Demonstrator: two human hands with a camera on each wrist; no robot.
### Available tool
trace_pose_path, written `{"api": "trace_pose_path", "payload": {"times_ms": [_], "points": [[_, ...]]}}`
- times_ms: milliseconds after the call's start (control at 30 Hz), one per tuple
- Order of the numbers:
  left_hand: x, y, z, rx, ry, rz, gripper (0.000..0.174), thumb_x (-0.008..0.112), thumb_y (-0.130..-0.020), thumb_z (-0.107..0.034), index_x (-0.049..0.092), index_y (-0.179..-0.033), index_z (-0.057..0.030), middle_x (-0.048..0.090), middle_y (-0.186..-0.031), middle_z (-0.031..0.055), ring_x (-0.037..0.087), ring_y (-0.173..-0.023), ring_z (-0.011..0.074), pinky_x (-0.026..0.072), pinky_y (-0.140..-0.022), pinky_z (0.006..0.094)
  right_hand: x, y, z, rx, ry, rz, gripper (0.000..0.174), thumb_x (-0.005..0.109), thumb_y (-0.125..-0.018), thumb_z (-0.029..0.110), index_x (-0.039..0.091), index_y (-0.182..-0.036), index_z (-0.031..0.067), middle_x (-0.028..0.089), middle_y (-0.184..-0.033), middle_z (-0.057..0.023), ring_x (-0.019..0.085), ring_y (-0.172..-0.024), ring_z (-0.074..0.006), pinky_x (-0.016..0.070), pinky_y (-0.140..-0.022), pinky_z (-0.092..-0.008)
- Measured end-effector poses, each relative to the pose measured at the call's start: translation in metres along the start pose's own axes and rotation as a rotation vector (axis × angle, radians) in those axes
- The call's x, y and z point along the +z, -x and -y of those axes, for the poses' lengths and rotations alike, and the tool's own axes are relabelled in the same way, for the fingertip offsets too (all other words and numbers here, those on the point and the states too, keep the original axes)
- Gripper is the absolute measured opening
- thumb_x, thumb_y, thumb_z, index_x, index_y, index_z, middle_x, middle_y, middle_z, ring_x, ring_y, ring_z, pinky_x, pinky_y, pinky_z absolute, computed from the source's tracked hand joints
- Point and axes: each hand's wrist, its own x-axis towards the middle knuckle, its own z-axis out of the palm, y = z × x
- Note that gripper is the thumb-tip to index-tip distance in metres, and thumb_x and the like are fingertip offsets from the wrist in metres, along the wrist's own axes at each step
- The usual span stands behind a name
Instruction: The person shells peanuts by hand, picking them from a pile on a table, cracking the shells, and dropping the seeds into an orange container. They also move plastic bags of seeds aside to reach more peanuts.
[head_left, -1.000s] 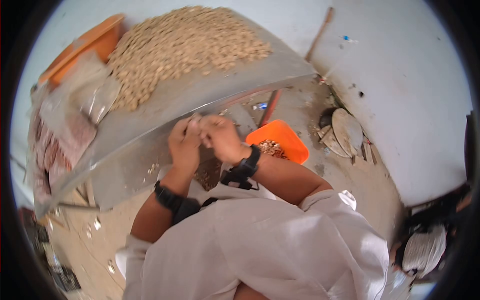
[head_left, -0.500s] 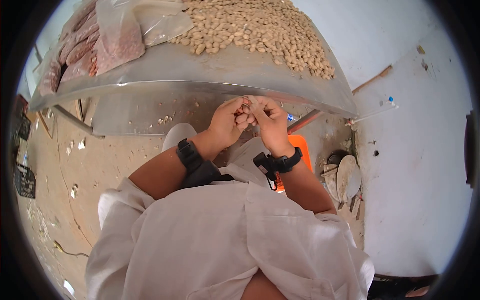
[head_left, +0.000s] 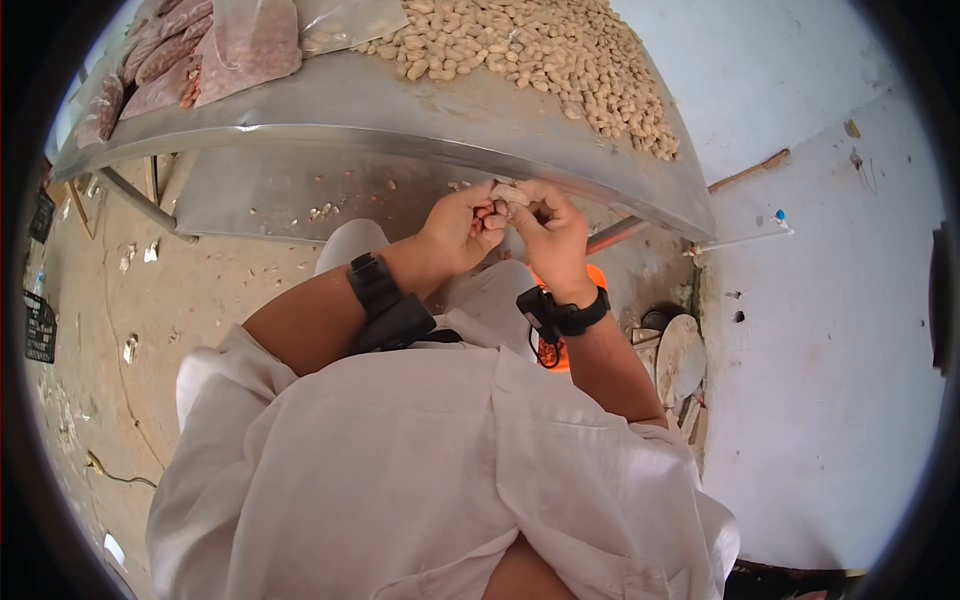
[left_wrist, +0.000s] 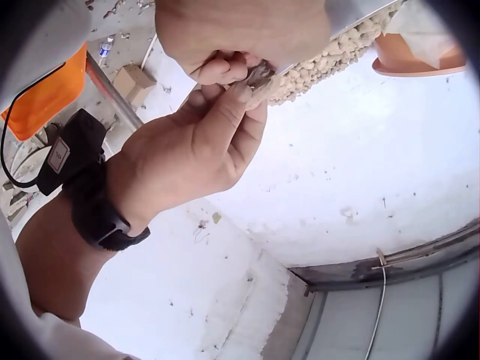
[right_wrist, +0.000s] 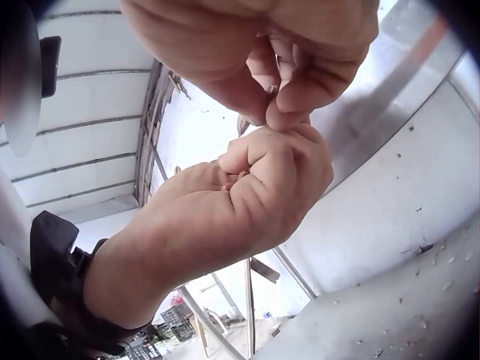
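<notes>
Both hands meet in front of the metal table's edge. My left hand (head_left: pixel 455 232) curls its fingers round several reddish peanut kernels (head_left: pixel 483 212), and its fingertips are at a pale peanut shell (head_left: pixel 511 193). My right hand (head_left: pixel 560 238) pinches that shell between thumb and fingers. In the left wrist view the shell (left_wrist: pixel 260 91) shows between the two hands, with a dark gap along it. The right wrist view shows the left hand (right_wrist: pixel 247 187) folded, a bit of kernel visible inside its curled fingers.
A heap of unshelled peanuts (head_left: pixel 540 50) covers the back of the metal table (head_left: pixel 400 105). Bags of pink kernels (head_left: pixel 250 55) lie at its left. An orange basin (head_left: pixel 597 275) stands below, partly behind my right wrist. Shell bits litter the lower shelf (head_left: pixel 270 190) and floor.
The head view has swung, so the table and hands appear further right. The hands stay together at the shell, and the kernels in my left hand show more clearly.
</notes>
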Motion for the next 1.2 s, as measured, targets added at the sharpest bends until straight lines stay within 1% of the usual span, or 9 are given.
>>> {"api": "trace_pose_path", "payload": {"times_ms": [167,267,367,467,633,700,867,1067,1200], "points": [[-0.01,-0.002,-0.003,-0.079,-0.09,0.021,0.013,0.053,-0.091,-0.014,0.055,-0.085,-0.0028,0.049,-0.071,-0.0001,0.035,-0.052,0.0058,0.0306,-0.044,0.0181,-0.059,0.015,-0.022,0.064,0.041,-0.106,0.017,0.06,-0.082,-0.002,0.063,-0.099,0.0003,0.061,-0.078,0.0008,0.054,-0.067,-0.0042,0.0441,-0.058,-0.0194],[-0.015,-0.002,-0.002,-0.083,-0.084,-0.033,0.014,0.058,-0.088,-0.014,0.059,-0.091,0.0002,0.049,-0.07,0.0004,0.037,-0.052,0.0051,0.0288,-0.043,0.0176,-0.124,0.034,-0.048,0.142,0.244,-0.196,0.02,0.063,-0.08,0.001,0.062,-0.1,0.0001,0.064,-0.078,-0.0045,0.058,-0.064,-0.0106,0.0462,-0.059,-0.0229],[-0.03,-0.007,0.004,-0.093,-0.059,-0.02,0.017,0.059,-0.088,-0.014,0.06,-0.093,0.0014,0.051,-0.07,0.0007,0.042,-0.054,0.0056,0.0342,-0.045,0.0168,-0.179,0.056,-0.063,0.167,0.997,-0.156,0.024,0.066,-0.076,0.005,0.062,-0.099,0.0002,0.065,-0.08,-0.0123,0.06,-0.064,-0.0216,0.048,-0.061,-0.0278],[-0.019,-0.006,0.01,-0.055,-0.096,-0.21,0.018,0.057,-0.09,-0.016,0.059,-0.096,0.001,0.052,-0.071,0.0011,0.046,-0.057,0.0073,0.0408,-0.05,0.0165,-0.214,0.058,-0.066,0.079,1.077,-0.204,0.026,0.067,-0.074,0.009,0.063,-0.098,0.0006,0.063,-0.083,-0.0172,0.06,-0.068,-0.0299,0.049,-0.064,-0.0317],[-0.028,-0.011,0.014,-0.065,-0.101,-0.221,0.023,0.052,-0.093,-0.02,0.058,-0.102,0.0003,0.053,-0.077,0.0029,0.049,-0.063,0.0099,0.0456,-0.055,0.0189,-0.197,-0.023,-0.001,-0.136,0.854,-0.268,0.021,0.064,-0.077,0.01,0.064,-0.096,0.0005,0.063,-0.084,-0.0163,0.061,-0.072,-0.0276,0.049,-0.066,-0.0341],[-0.03,-0.011,0.015,-0.063,-0.074,-0.228,0.024,0.05,-0.094,-0.021,0.058,-0.102,-0.0002,0.053,-0.078,0.0035,0.049,-0.063,0.0102,0.045,-0.055,0.0197,-0.193,-0.065,0.007,-0.232,0.9,-0.182,0.021,0.064,-0.081,0.011,0.063,-0.097,-0.0019,0.064,-0.084,-0.0139,0.061,-0.072,-0.0203,0.0494,-0.067,-0.03],[-0.049,-0.014,0.009,-0.096,-0.009,-0.225,0.023,0.05,-0.094,-0.022,0.058,-0.101,-0.0012,0.052,-0.077,0.0038,0.045,-0.061,0.0099,0.0407,-0.052,0.0199,-0.174,-0.152,0.006,-0.113,0.978,0.036,0.025,0.061,-0.079,0.015,0.065,-0.102,0.0044,0.064,-0.093,-0.0171,0.062,-0.082,-0.0316,0.0488,-0.073,-0.036],[-0.059,-0.022,0.005,-0.147,0.068,-0.271,0.021,0.051,-0.093,-0.02,0.058,-0.1,-0.0017,0.051,-0.071,0.0032,0.041,-0.057,0.0092,0.0358,-0.048,0.0192,-0.145,-0.212,-0.013,-0.265,1.008,0.187,0.029,0.057,-0.077,0.007,0.064,-0.105,0.006,0.063,-0.098,-0.0191,0.06,-0.093,-0.0345,0.0472,-0.081,-0.038],[-0.064,-0.029,0.0,-0.16,0.095,-0.284,0.021,0.052,-0.093,-0.02,0.057,-0.101,-0.0015,0.051,-0.07,0.0035,0.04,-0.055,0.0091,0.0341,-0.047,0.0191,-0.132,-0.236,-0.023,-0.179,1.193,0.286,0.03,0.055,-0.076,0.002,0.064,-0.105,0.0056,0.062,-0.101,-0.0193,0.059,-0.094,-0.034,0.0472,-0.082,-0.0382]]}}
